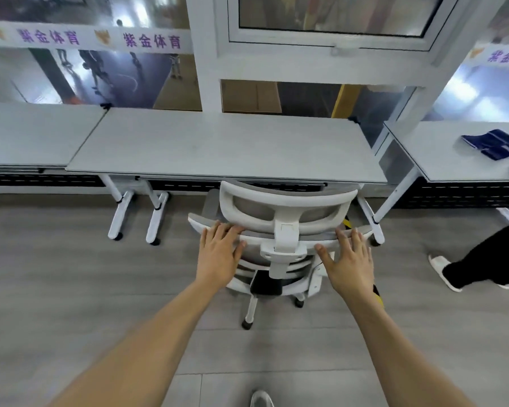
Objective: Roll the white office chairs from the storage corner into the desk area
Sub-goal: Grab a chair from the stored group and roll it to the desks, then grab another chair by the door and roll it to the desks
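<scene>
- At the left edge of the frame a pale grey rectangular desk top (27,133) runs along a glass wall that carries a white banner with purple characters (100,39).
- Just right of it, across the middle of the frame, stands a second light grey rectangular desk (224,145) on white wheeled legs (118,218).
- The left hand (218,254) lies flat, fingers spread, palm down on the left part of the chair back's top edge; it is not curled around anything.
- The white plastic office chair with grey mesh back and headrest (285,230) sits at centre frame, its headrest tucked just under the front edge of the middle desk, its back toward the camera, and its white star base on black casters (249,321) on the grey wood-look floor (71,289).
- The right hand (350,265) rests likewise on the right part of the chair back, fingers splayed and flat, well apart from the left hand.
- At lower centre a grey shoe tip (260,399) shows.
- At the right, a third pale desk (453,154) bears a dark blue folded item (494,143).
- In the lower right a second person's black-trousered leg (491,257) and white slipper (442,271) stand on the floor.
</scene>
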Tool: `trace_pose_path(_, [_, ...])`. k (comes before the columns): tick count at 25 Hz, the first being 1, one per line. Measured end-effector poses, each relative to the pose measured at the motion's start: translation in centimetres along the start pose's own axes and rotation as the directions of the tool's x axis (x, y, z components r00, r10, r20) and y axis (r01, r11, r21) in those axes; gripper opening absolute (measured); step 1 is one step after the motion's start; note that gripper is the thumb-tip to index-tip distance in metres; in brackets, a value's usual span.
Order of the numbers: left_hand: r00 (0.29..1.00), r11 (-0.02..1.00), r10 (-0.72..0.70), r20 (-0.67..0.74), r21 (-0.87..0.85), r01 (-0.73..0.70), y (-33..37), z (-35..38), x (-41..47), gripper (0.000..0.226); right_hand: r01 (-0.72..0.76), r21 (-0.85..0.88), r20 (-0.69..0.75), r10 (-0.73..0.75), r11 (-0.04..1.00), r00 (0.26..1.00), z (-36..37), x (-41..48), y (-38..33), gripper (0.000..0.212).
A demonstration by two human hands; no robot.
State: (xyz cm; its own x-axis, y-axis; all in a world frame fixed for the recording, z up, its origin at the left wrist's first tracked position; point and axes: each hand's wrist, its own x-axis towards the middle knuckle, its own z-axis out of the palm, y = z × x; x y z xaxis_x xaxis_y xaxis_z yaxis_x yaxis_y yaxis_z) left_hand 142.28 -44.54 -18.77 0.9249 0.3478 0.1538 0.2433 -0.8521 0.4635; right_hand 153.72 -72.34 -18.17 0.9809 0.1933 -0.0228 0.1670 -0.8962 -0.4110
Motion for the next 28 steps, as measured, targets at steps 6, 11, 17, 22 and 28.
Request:
trace_pose_path(6, [0.994, 1.000, -0.028, 0.101, -0.003, 0.029, 1.5, -3.2, -3.8, 0.050, 0.128, 0.141, -0.225, -0.094, 0.982, 0.970, -0.3, -2.1, -2.3, 0.046])
trace_pose_path(11, [0.987, 0.994, -0.097, -0.128, 0.034, 0.102, -0.5, -8.9, -12.8, 0.034, 0.448, 0.187, -0.215, -0.409, 0.874, 0.887, 0.4, -9.5, -11.6, 0.031])
trace_pose_path(17, [0.888, 0.949, -0.290, -0.357, 0.008, 0.314, -7.9, -19.7, -30.8, 0.033, 0.711, 0.319, -0.108, -0.721, 0.626, 0.684, 4.2, -24.5, -26.5, 0.033])
trace_pose_path(22, [0.715, 0.849, -0.455, -0.530, -0.018, 0.528, -15.1, -29.6, -51.2, 0.036, 0.808, 0.482, -0.103, -0.894, 0.339, 0.436, 8.8, -44.9, -39.4, 0.031])
trace_pose_path(28, [0.424, 0.620, -0.627, -0.653, -0.089, 0.779, -21.3, -38.5, -73.4, 0.039, 0.780, 0.620, -0.048, -0.988, 0.084, 0.144, 13.8, -67.2, -51.8, 0.034])
